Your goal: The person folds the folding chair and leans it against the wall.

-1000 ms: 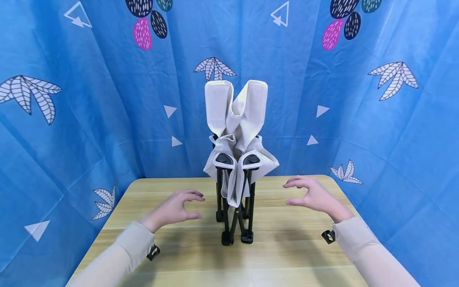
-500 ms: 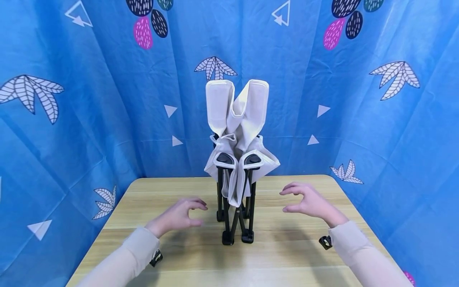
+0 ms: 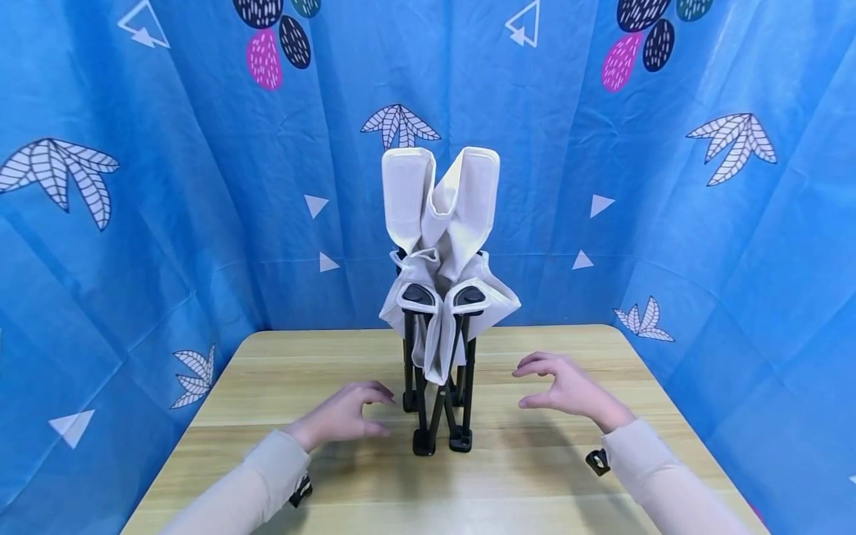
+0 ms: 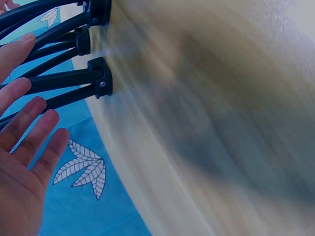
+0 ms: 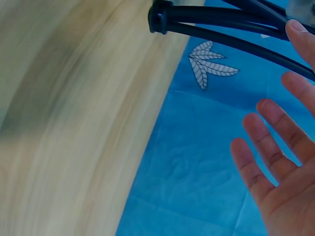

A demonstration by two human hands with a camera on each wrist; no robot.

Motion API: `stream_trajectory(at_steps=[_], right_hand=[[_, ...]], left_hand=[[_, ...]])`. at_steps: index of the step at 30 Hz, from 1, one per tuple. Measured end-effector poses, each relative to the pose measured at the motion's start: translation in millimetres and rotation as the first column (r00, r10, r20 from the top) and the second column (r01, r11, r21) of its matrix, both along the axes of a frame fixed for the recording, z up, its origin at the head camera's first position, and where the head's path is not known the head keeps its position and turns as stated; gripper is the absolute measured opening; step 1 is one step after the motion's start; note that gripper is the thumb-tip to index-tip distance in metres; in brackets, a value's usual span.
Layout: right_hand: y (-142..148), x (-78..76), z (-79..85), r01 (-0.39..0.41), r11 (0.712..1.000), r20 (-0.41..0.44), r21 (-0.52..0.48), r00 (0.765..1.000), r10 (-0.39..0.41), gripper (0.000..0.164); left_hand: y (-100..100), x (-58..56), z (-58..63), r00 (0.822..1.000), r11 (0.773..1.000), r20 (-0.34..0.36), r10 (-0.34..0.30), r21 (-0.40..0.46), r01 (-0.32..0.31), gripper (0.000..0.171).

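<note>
Left hand (image 3: 344,414) and right hand (image 3: 568,386) are held with fingers (image 4: 56,149) apart, nothing gripped. Folded chair (image 3: 464,253) is best steadied from both sides tbh.

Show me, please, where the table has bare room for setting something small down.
Bare table: in front of the folded stand, between the stand and the right hand, and in the back corners by the blue curtain. Crowded: between the left hand and the stand's legs.
</note>
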State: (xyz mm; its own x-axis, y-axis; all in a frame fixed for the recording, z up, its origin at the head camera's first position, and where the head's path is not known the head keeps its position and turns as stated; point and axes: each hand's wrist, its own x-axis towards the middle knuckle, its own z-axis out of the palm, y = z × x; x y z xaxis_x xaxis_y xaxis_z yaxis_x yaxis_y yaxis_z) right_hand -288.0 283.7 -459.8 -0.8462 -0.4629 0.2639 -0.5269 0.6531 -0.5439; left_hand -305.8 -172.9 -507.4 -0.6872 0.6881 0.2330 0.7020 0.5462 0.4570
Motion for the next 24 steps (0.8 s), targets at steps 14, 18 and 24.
stream_trajectory(at_steps=[14,18,24], right_hand=[[-11,0.6,-25.1,-0.063,0.998,0.012,0.016,0.998,0.062,0.042],[-16,1.6,-31.9,-0.094,0.996,0.025,0.005,0.995,0.094,0.044],[-23,1.3,-44.9,-0.141,0.99,0.033,0.0,0.989,0.141,0.046]], left_hand=[[14,4.5,-13.7,0.995,0.999,0.097,-0.012,-0.047,0.017,0.043],[17,7.0,-17.1,0.994,0.997,0.103,-0.031,-0.063,0.037,0.043],[21,10.4,-21.8,0.995,0.994,0.09,-0.053,-0.094,0.061,0.04]])
